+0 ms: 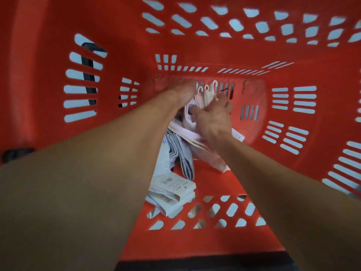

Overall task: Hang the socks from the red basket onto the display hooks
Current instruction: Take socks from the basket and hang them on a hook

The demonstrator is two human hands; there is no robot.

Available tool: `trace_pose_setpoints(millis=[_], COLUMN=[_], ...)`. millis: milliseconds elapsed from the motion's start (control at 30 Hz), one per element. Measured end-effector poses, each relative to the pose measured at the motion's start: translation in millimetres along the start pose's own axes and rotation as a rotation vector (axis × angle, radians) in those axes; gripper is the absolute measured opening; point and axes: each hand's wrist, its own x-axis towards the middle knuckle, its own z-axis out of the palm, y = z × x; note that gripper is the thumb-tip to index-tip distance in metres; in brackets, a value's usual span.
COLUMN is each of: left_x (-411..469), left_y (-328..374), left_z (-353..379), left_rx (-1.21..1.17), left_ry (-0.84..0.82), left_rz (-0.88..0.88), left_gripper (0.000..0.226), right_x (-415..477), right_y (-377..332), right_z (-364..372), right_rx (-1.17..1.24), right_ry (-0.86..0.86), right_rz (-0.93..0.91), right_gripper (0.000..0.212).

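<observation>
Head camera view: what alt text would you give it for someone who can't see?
Looking down into a red basket, the left hand and right hand grip a bundle of pink socks on white hangers. Grey socks with paper labels lie on the basket floor nearer the camera.

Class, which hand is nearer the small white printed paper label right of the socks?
Right. The right hand sits just left of the white paper label, its wrist beside it; the left hand is farther left, across the pale pink socks both hold.
</observation>
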Motion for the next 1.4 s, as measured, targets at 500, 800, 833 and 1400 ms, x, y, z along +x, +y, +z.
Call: trace_pose_setpoints(millis=[500,800,833,1400], left_x=[-55.3,-72.6,-75.4,-130.6], left_y=[-18.1,-24.1,-27.9,-54.5], left_z=[13.0,32.7,34.8,32.2], left_rx=[-0.402,-0.225,-0.141,0.157], left_ry=[-0.112,-0.153,-0.163,-0.026], left_rz=[-0.229,-0.220,-0.183,-0.035], left_gripper=[0.042,0.027,0.037,0.022], right_x=[0.5,-2.2,-3.7,-49.8], right_y=[-1.0,18.5,19.2,23.6], right_z=[-23.1,-27.4,-25.5,-73.3], right_rx=[0.297,0.260,0.227,0.271], right_ry=[-0.272,-0.160,-0.159,0.106], right_rz=[0.346,0.311,0.287,-0.034], right_gripper=[0.131,0.056,0.059,0.063])
